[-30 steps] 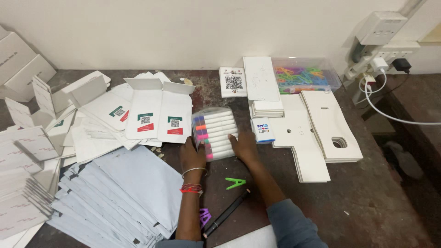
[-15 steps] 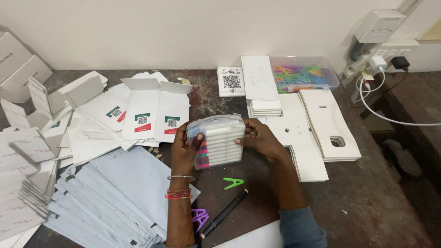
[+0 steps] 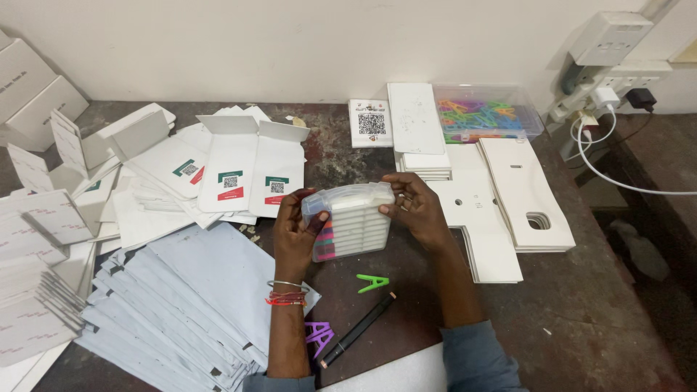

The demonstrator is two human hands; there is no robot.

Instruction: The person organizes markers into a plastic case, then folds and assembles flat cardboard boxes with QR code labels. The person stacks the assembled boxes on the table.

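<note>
A clear plastic pouch of white markers with coloured caps (image 3: 351,221) is held up off the dark table between both hands. My left hand (image 3: 293,234) grips its left end, with bangles and red thread on the wrist. At the pouch's upper right corner my right hand (image 3: 414,209) pinches the top edge. A green letter-shaped plastic piece (image 3: 373,282) lies just below the pouch, a purple one (image 3: 318,335) sits near my left forearm, and a black marker (image 3: 359,329) lies between them.
Grey mailer envelopes (image 3: 181,297) are fanned at lower left. Flat white printed cartons (image 3: 239,170) are piled behind them. White die-cut card sheets (image 3: 501,203) lie at right, with a clear box of coloured plastic pieces (image 3: 483,120) behind. A wall socket with cables (image 3: 602,94) is at far right.
The pouch lay flat on the table under both hands a second ago; both hands have lifted it and now hold it tilted up toward me.
</note>
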